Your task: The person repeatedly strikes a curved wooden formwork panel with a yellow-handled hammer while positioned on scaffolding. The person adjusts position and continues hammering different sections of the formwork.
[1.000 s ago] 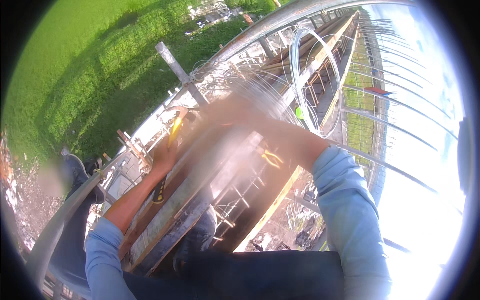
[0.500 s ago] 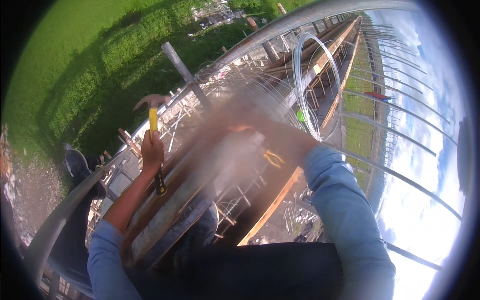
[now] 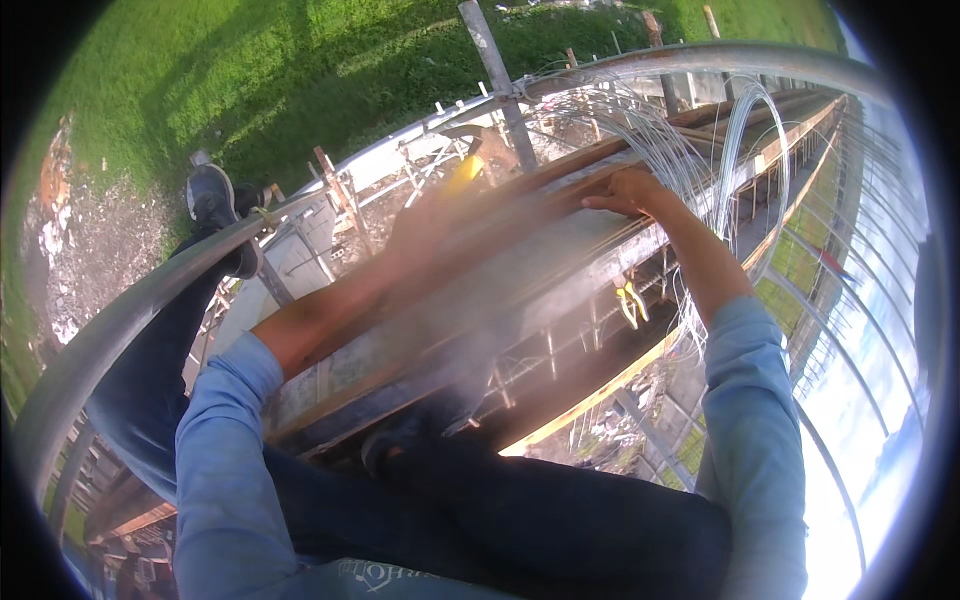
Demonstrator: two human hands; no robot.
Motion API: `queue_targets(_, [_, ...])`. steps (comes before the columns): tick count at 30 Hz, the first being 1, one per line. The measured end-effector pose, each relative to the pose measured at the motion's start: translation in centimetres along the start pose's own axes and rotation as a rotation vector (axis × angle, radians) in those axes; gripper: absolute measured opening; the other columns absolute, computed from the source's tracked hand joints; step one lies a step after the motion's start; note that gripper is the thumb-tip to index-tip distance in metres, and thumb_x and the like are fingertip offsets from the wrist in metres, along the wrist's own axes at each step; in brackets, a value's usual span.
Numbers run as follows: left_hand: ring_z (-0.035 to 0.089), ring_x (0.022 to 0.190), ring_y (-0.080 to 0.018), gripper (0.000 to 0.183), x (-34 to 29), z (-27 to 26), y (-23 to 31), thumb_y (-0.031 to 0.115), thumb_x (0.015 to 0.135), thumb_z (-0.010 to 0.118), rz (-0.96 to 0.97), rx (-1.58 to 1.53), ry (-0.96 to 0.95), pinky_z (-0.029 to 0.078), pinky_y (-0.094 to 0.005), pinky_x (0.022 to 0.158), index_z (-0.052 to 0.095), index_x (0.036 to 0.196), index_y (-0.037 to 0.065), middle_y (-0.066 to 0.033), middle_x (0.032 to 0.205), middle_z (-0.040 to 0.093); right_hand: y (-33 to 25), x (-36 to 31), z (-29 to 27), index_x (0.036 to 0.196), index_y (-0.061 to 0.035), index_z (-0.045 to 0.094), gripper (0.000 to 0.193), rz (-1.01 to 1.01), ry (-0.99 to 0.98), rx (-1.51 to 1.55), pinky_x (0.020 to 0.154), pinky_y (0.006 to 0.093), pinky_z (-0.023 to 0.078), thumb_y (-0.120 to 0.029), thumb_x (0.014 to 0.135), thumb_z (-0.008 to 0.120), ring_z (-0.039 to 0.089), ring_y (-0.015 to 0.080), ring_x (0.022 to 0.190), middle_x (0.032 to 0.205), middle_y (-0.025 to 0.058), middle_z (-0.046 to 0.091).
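In my left hand (image 3: 420, 228), smeared by motion, is a claw hammer (image 3: 463, 178) with a yellow handle, its head blurred over the far edge of the timber formwork. My right hand (image 3: 632, 192) is closed low at the far timber board (image 3: 545, 203), fingers curled; what they hold, if anything, is too small to make out. Yellow-handled pliers (image 3: 631, 302) hang at the near side of the formwork, below my right forearm. A concrete-grey surface (image 3: 470, 270) lies between the boards, partly blurred.
Loops of thin wire (image 3: 738, 150) rise just right of my right hand. A metal pipe rail (image 3: 150, 335) curves round the left and far side. Beneath lies open scaffolding (image 3: 550, 350). Rebar rods (image 3: 850, 300) stick out at the right; my shoe (image 3: 210, 195) rests beyond the rail.
My left hand has swung the hammer from upright at the left to the right, near the far board. My right hand, blurred before, now shows at that board. The view has shifted.
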State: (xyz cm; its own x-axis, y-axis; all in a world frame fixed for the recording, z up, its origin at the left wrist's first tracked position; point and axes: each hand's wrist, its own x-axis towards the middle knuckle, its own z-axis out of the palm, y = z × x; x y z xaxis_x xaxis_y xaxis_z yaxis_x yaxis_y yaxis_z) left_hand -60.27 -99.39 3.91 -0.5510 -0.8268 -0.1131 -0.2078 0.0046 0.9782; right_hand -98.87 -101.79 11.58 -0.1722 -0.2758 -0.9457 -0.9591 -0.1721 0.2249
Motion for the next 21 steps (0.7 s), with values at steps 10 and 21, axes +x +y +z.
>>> queue_targets(10, [0.057, 0.06, -0.0169, 0.032, 0.3, 2.6, -0.3, 0.035, 0.107, 0.054, -0.319, -0.07, -0.312, 0.045, -0.0374, 0.058, 0.058, 0.103, 0.003, -0.0067, 0.067, 0.058, 0.4, 4.0, 2.5, 0.102, 0.0052, 0.077, 0.1, -0.176, 0.083, 0.195, 0.099, 0.0501, 0.051, -0.087, 0.087, 0.043, 0.067, 0.0432, 0.114, 0.117, 0.0277, 0.071])
queue_targets(21, [0.051, 0.049, -0.0139, 0.03, 2.1, 2.1, -2.6, 0.034, 0.109, 0.05, -0.423, -0.032, -0.182, 0.04, -0.0338, 0.048, 0.054, 0.101, 0.005, -0.0031, 0.06, 0.053, -0.7, 6.3, 4.1, 0.127, 0.0051, 0.069, 0.104, -0.23, 0.008, 0.251, 0.108, 0.0485, 0.047, -0.088, 0.086, 0.044, 0.06, 0.0417, 0.127, 0.132, 0.0267, 0.065])
